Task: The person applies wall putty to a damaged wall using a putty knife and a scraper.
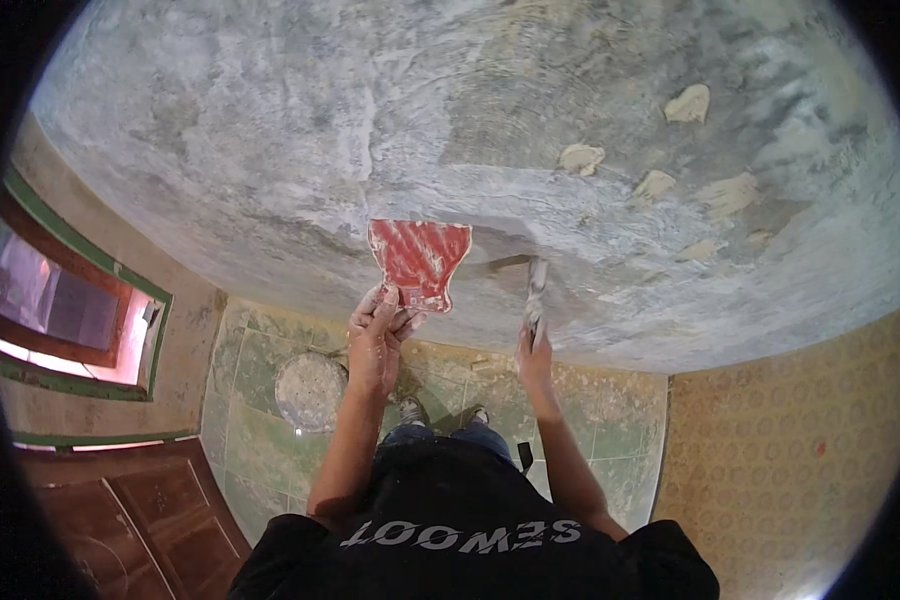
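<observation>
We've got both arms stretched up at mid-frame; our left hand (378, 335) is wrapped tight on the lower edge of a red plaster board (420, 262), held flat by the grey wall (450, 150); right hand (533, 358) clenches a putty knife (536, 290), blade touching the wall just right of the board.

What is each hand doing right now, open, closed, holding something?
Left hand: closed on a red plaster-smeared trowel.
Right hand: closed on a putty knife against the grey plastered surface.
</observation>
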Demonstrator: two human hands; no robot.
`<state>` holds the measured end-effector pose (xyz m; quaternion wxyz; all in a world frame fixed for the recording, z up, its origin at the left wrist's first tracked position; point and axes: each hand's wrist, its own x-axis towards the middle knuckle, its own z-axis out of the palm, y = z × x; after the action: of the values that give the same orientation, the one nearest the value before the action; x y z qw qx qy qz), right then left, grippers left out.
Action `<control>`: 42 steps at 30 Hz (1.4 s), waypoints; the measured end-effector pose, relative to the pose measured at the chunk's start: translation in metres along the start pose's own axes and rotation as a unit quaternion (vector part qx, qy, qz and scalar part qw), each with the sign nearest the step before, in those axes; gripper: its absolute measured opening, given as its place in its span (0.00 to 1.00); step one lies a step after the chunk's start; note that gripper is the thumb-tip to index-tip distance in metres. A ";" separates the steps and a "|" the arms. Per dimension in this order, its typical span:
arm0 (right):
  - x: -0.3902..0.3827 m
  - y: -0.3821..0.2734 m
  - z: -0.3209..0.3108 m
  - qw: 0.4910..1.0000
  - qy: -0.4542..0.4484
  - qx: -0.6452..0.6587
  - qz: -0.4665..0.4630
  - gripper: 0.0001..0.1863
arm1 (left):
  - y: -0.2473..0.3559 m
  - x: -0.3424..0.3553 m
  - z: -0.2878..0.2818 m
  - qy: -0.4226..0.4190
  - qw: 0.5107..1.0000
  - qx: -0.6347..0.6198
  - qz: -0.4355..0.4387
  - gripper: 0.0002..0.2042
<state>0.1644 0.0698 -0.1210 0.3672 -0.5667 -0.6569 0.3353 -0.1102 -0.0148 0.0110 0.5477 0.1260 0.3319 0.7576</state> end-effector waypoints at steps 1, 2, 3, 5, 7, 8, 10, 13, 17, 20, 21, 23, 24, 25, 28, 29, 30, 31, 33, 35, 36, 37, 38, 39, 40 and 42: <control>-0.021 -0.005 -0.004 0.995 -0.066 0.056 0.051 0.18 | 0.001 -0.001 -0.002 0.007 1.000 -0.003 0.005 0.12; -0.035 -0.022 -0.005 0.994 -0.075 0.055 0.048 0.18 | 0.004 -0.002 -0.002 0.011 1.000 0.004 0.017 0.12; -0.051 -0.047 -0.007 0.974 -0.084 0.196 0.078 0.17 | 0.006 -0.003 -0.001 0.012 1.000 0.012 0.027 0.13; -0.070 -0.092 -0.011 0.933 -0.090 0.332 0.108 0.15 | 0.010 -0.007 0.002 0.012 1.000 -0.009 0.020 0.13; -0.076 -0.127 -0.015 0.907 -0.075 0.369 0.187 0.17 | 0.009 -0.006 0.000 0.007 1.000 -0.027 0.011 0.14; -0.075 -0.140 -0.020 0.907 -0.074 0.369 0.188 0.17 | 0.005 -0.004 -0.008 -0.018 0.996 -0.082 -0.015 0.14; -0.069 -0.164 -0.031 0.733 -0.305 0.563 0.228 0.21 | 0.004 -0.004 -0.007 -0.046 0.989 -0.135 -0.043 0.15; -0.073 -0.187 -0.036 0.806 -0.309 0.449 0.233 0.25 | 0.003 -0.005 -0.001 -0.024 0.989 -0.126 -0.073 0.16; -0.075 -0.185 -0.031 0.718 -0.352 0.543 0.255 0.25 | -0.001 -0.002 0.001 -0.104 0.981 -0.126 -0.101 0.16; -0.073 -0.194 -0.030 0.768 -0.284 0.498 0.287 0.25 | -0.003 0.000 -0.007 -0.113 0.983 -0.108 -0.100 0.15; -0.071 -0.197 -0.031 0.787 -0.257 0.480 0.289 0.25 | -0.004 0.001 -0.011 -0.125 0.984 -0.095 -0.088 0.14; -0.063 -0.199 -0.036 0.783 -0.256 0.499 0.268 0.25 | -0.003 0.002 -0.018 -0.127 0.987 -0.042 -0.085 0.13; -0.058 -0.200 -0.039 0.777 -0.258 0.518 0.247 0.25 | -0.002 0.001 -0.020 -0.126 0.989 0.012 -0.080 0.12; -0.052 -0.199 -0.041 0.778 -0.258 0.517 0.247 0.25 | -0.002 -0.001 -0.021 -0.126 0.989 0.012 -0.080 0.12; -0.036 -0.197 -0.052 0.766 -0.234 0.551 0.233 0.24 | 0.000 -0.003 -0.020 -0.115 0.989 0.058 -0.074 0.11; -0.034 -0.197 -0.056 0.766 -0.236 0.550 0.233 0.24 | 0.001 -0.003 -0.020 -0.103 0.991 0.041 -0.078 0.12; -0.034 -0.197 -0.059 0.765 -0.222 0.556 0.236 0.24 | 0.001 -0.003 -0.020 -0.092 0.992 0.024 -0.082 0.12; -0.034 -0.198 -0.061 0.764 -0.208 0.562 0.239 0.24 | 0.002 -0.002 -0.019 -0.091 0.992 0.023 -0.082 0.12; -0.040 -0.197 -0.059 0.796 -0.203 0.512 0.250 0.24 | 0.005 -0.001 -0.016 -0.096 0.991 -0.068 -0.066 0.10; -0.052 -0.192 -0.055 0.791 -0.265 0.495 0.243 0.24 | 0.003 0.001 -0.016 -0.085 0.992 -0.066 -0.059 0.09; -0.057 -0.195 -0.053 0.797 -0.288 0.472 0.243 0.26 | 0.001 0.002 -0.015 -0.077 0.993 -0.063 -0.055 0.09; -0.062 -0.192 -0.049 0.798 -0.286 0.472 0.244 0.26 | 0.001 0.003 -0.013 -0.078 0.993 -0.064 -0.056 0.09; -0.067 -0.187 -0.044 0.803 -0.297 0.459 0.239 0.25 | 0.001 0.004 -0.009 -0.071 0.994 -0.054 -0.060 0.09; -0.069 -0.187 -0.040 0.807 -0.309 0.446 0.234 0.25 | 0.001 0.005 -0.008 -0.062 0.995 -0.043 -0.064 0.08; -0.067 -0.189 -0.039 0.767 -0.318 0.496 0.255 0.24 | -0.001 0.006 -0.011 -0.063 0.995 -0.042 -0.065 0.08; -0.062 -0.208 -0.041 0.840 -0.297 0.408 0.198 0.24 | -0.005 0.008 -0.026 -0.085 0.995 -0.019 -0.054 0.11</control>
<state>0.1013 -0.0179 0.0718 0.2781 -0.3566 -0.4118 0.7912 -0.1233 -0.0159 -0.0130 0.6165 0.1611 0.2762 0.7195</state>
